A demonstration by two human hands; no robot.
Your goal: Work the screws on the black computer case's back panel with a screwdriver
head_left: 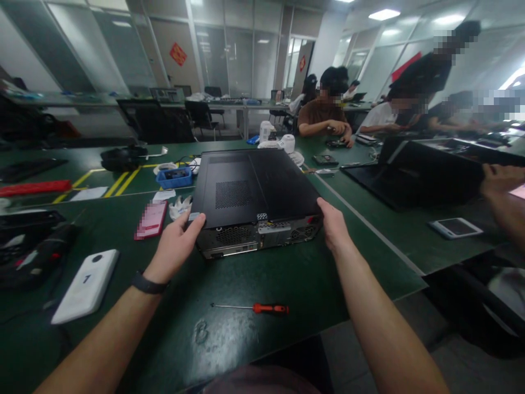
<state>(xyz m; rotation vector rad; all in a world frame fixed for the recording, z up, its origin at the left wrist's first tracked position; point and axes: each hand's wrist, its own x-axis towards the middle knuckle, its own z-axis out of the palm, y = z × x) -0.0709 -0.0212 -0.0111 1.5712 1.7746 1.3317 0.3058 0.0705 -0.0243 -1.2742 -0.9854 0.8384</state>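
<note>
A black desktop computer case (pixel 270 186) lies flat on the green table, its vented rear panel facing me. My left hand (pixel 176 241) grips the near left corner, with the thumb on top. At the near right corner, my right hand (pixel 334 223) holds the side of the case. The undersides of both hands' fingers are partly hidden by the case. Between my forearms lies a screwdriver (pixel 262 308) with a red and black handle, its shaft pointing left.
Left of the case are a red-framed phone (pixel 151 220), a white phone-like device (pixel 87 285) and a blue tray (pixel 174 177). White fans (pixel 288 145) stand behind it. Several people sit across the tables; a large black open case (pixel 430 169) stands at right.
</note>
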